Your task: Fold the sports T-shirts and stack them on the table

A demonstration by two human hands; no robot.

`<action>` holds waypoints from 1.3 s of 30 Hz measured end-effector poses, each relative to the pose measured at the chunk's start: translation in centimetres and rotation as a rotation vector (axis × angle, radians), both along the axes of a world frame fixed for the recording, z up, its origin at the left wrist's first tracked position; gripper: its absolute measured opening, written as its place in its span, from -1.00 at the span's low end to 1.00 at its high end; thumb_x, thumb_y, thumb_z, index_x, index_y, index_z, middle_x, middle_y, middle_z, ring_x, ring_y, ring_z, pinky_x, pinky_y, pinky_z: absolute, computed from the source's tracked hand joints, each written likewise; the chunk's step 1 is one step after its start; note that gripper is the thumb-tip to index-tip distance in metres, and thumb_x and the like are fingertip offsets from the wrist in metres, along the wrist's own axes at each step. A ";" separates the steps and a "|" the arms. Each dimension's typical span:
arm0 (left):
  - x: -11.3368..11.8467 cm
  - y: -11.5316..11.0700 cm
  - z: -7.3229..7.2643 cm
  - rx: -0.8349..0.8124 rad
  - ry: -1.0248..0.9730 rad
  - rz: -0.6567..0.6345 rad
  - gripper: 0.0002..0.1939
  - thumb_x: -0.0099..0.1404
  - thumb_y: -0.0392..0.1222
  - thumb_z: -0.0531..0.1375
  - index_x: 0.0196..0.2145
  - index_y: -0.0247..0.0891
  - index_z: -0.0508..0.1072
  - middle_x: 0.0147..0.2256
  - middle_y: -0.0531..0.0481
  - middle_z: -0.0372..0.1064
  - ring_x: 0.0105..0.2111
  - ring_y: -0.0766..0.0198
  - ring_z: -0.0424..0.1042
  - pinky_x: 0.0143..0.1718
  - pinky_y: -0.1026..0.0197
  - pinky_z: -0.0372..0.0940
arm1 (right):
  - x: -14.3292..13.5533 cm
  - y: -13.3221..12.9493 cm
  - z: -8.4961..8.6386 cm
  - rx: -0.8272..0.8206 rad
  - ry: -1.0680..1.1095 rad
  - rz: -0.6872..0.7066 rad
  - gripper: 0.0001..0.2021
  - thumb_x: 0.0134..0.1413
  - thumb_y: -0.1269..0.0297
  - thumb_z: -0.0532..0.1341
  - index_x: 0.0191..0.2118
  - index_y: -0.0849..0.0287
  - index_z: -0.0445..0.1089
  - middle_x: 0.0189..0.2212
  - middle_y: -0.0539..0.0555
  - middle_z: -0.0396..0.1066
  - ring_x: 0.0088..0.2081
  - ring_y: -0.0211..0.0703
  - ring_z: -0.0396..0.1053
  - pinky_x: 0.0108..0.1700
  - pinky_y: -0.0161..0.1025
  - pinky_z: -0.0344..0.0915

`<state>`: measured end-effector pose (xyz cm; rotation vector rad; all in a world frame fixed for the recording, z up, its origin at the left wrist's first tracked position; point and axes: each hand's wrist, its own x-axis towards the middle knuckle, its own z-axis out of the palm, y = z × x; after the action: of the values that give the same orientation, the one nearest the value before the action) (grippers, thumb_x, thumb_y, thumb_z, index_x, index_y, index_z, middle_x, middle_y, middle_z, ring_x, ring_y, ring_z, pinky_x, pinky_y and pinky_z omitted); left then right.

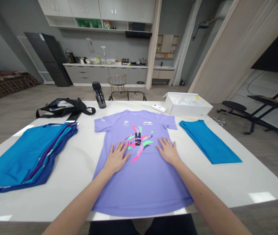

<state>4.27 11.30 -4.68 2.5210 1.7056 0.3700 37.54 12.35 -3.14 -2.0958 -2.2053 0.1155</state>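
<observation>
A purple T-shirt (139, 182) with a bright pink, green and black print on its chest lies spread flat on the white table (241, 186), its collar away from me. My left hand (116, 157) rests flat on the shirt, left of the print, fingers spread. On the other side of the print my right hand (168, 150) also lies flat with its fingers apart. To the right is a folded blue garment (209, 142). A stack of blue and purple garments (28, 153) lies at the left.
Behind the shirt stand a black bottle (99, 95) and an open white box (188, 106), with a small white device (159, 108) beside the box. A black bag (65, 106) lies at the back left. Beyond the table is a chair (117, 81).
</observation>
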 end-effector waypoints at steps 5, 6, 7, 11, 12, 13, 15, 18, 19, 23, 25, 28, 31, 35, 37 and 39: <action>2.1 -4.4 1.0 0.079 0.014 -0.074 -0.39 0.53 0.12 -0.13 0.44 -0.08 0.01 0.43 -0.06 -0.05 0.43 0.09 -0.06 0.42 -0.19 -0.17 | -3.8 -5.1 0.7 0.014 0.112 0.230 -0.38 0.44 -0.12 -0.16 0.47 -0.02 -0.02 0.48 0.10 -0.14 0.47 0.04 -0.23 0.42 0.23 -0.35; 2.5 -5.4 1.0 0.056 0.029 -0.102 -0.39 0.53 0.14 -0.12 0.43 -0.05 0.04 0.43 -0.05 -0.03 0.42 0.08 -0.04 0.41 -0.20 -0.14 | -4.4 -6.5 0.5 -0.007 0.135 0.262 -0.39 0.43 -0.12 -0.16 0.46 -0.06 -0.02 0.48 0.07 -0.15 0.48 0.04 -0.23 0.42 0.25 -0.34; 2.8 -6.3 1.0 0.032 0.042 -0.122 -0.40 0.52 0.15 -0.11 0.42 -0.03 0.06 0.43 -0.05 -0.02 0.42 0.06 -0.02 0.40 -0.22 -0.11 | -4.9 -7.7 0.4 -0.025 0.147 0.279 -0.40 0.43 -0.13 -0.15 0.46 -0.10 -0.02 0.48 0.05 -0.15 0.48 0.04 -0.23 0.41 0.27 -0.34; 3.4 -9.9 0.7 -0.022 0.067 -0.124 -0.40 0.52 0.16 -0.12 0.42 -0.01 0.06 0.44 -0.03 -0.06 0.42 0.02 -0.04 0.39 -0.26 -0.10 | -5.0 -11.7 -0.1 -0.052 0.141 0.285 -0.40 0.41 -0.15 -0.11 0.46 -0.13 -0.01 0.47 0.03 -0.12 0.47 0.07 -0.21 0.41 0.31 -0.41; 3.4 -10.6 0.7 -0.026 0.069 -0.117 -0.39 0.52 0.16 -0.13 0.43 0.00 0.05 0.44 -0.02 -0.08 0.43 0.01 -0.05 0.39 -0.26 -0.11 | -4.6 -12.5 -0.2 -0.051 0.135 0.274 -0.39 0.41 -0.16 -0.11 0.46 -0.13 -0.01 0.47 0.03 -0.11 0.47 0.08 -0.21 0.41 0.30 -0.41; 3.4 -11.2 0.7 -0.032 0.072 -0.107 -0.39 0.52 0.17 -0.13 0.43 0.01 0.04 0.44 -0.01 -0.09 0.43 0.01 -0.06 0.40 -0.26 -0.12 | -4.3 -13.1 -0.2 -0.050 0.129 0.258 -0.38 0.40 -0.17 -0.12 0.46 -0.13 -0.01 0.47 0.03 -0.11 0.47 0.08 -0.21 0.41 0.29 -0.40; 3.3 -12.3 0.7 -0.048 0.081 -0.078 -0.39 0.51 0.18 -0.14 0.43 0.04 0.03 0.45 0.01 -0.11 0.43 0.02 -0.08 0.40 -0.26 -0.15 | -3.5 -14.2 -0.1 -0.049 0.112 0.214 -0.37 0.39 -0.19 -0.12 0.46 -0.12 -0.02 0.47 0.03 -0.12 0.47 0.09 -0.22 0.42 0.27 -0.39; 3.1 -13.6 0.8 -0.068 0.095 -0.010 -0.36 0.50 0.22 -0.15 0.44 0.05 0.01 0.45 0.01 -0.14 0.44 0.01 -0.11 0.40 -0.28 -0.19 | -2.6 -15.6 -0.2 -0.044 0.073 0.142 -0.35 0.38 -0.20 -0.11 0.46 -0.09 -0.01 0.47 0.05 -0.11 0.47 0.11 -0.21 0.42 0.25 -0.38; 3.1 -14.0 0.8 -0.069 0.099 0.015 -0.35 0.49 0.23 -0.15 0.44 0.04 0.01 0.46 0.00 -0.16 0.44 0.00 -0.12 0.40 -0.29 -0.20 | -2.5 -16.0 -0.2 -0.037 0.060 0.123 -0.35 0.38 -0.20 -0.10 0.46 -0.08 -0.01 0.47 0.05 -0.10 0.47 0.12 -0.21 0.42 0.25 -0.39; 3.2 -15.0 0.8 -0.054 0.113 0.134 -0.29 0.47 0.29 -0.15 0.45 -0.03 0.00 0.47 -0.07 -0.23 0.45 -0.06 -0.19 0.38 -0.36 -0.26 | -2.1 -17.0 -0.5 -0.012 0.033 0.042 -0.34 0.39 -0.19 -0.10 0.47 -0.06 -0.03 0.48 0.07 -0.14 0.47 0.13 -0.24 0.41 0.28 -0.38; 3.2 -15.1 0.9 -0.069 0.123 0.173 -0.28 0.46 0.29 -0.14 0.44 -0.03 0.02 0.47 -0.08 -0.23 0.45 -0.10 -0.20 0.37 -0.40 -0.27 | -2.0 -17.3 -0.6 -0.019 0.026 0.015 -0.35 0.40 -0.17 -0.12 0.47 -0.05 -0.03 0.48 0.08 -0.15 0.47 0.14 -0.25 0.40 0.31 -0.38; 3.2 -15.2 1.0 -0.109 0.133 0.175 -0.29 0.46 0.29 -0.14 0.44 -0.02 0.03 0.46 -0.07 -0.20 0.45 -0.11 -0.18 0.36 -0.41 -0.27 | -1.7 -17.4 -0.6 -0.039 0.028 0.025 -0.35 0.40 -0.16 -0.11 0.47 -0.03 -0.02 0.47 0.10 -0.12 0.47 0.14 -0.23 0.40 0.30 -0.35; 3.2 -15.1 1.0 -0.111 0.127 0.166 -0.30 0.47 0.26 -0.15 0.44 -0.05 0.03 0.46 -0.09 -0.18 0.44 -0.10 -0.15 0.36 -0.41 -0.23 | -1.1 -17.3 -0.3 -0.024 0.031 0.033 -0.37 0.41 -0.13 -0.09 0.47 -0.04 -0.02 0.48 0.09 -0.15 0.47 0.14 -0.25 0.39 0.32 -0.30; 2.6 -14.3 1.3 -0.066 0.109 0.104 -0.35 0.50 0.19 -0.12 0.43 -0.06 0.05 0.45 -0.10 -0.12 0.43 -0.07 -0.09 0.36 -0.37 -0.16 | 0.3 -16.7 0.7 -0.063 0.049 0.093 -0.42 0.41 -0.09 -0.05 0.43 -0.03 0.09 0.44 0.12 0.00 0.43 0.17 -0.09 0.37 0.33 -0.20; 2.2 -12.9 1.9 -0.050 0.088 0.054 -0.38 0.50 0.16 -0.09 0.41 -0.07 0.11 0.43 -0.11 -0.04 0.41 -0.06 -0.01 0.36 -0.33 -0.10 | 1.5 -15.6 1.5 -0.035 0.072 0.117 -0.46 0.41 -0.05 -0.01 0.37 0.00 0.20 0.38 0.16 0.13 0.37 0.14 0.07 0.35 0.25 -0.06; 1.9 -10.5 2.8 -0.032 0.052 0.023 -0.43 0.51 0.09 -0.05 0.37 -0.11 0.18 0.39 -0.15 0.09 0.35 -0.04 0.12 0.33 -0.24 0.02 | 2.7 -13.4 2.3 0.019 0.098 0.124 -0.53 0.40 0.01 0.03 0.28 0.06 0.32 0.28 0.19 0.29 0.27 0.08 0.23 0.28 0.08 0.11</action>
<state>6.15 0.78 -1.86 2.5120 1.7454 0.2783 40.28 -1.09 -0.87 -1.9003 -2.2679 0.2014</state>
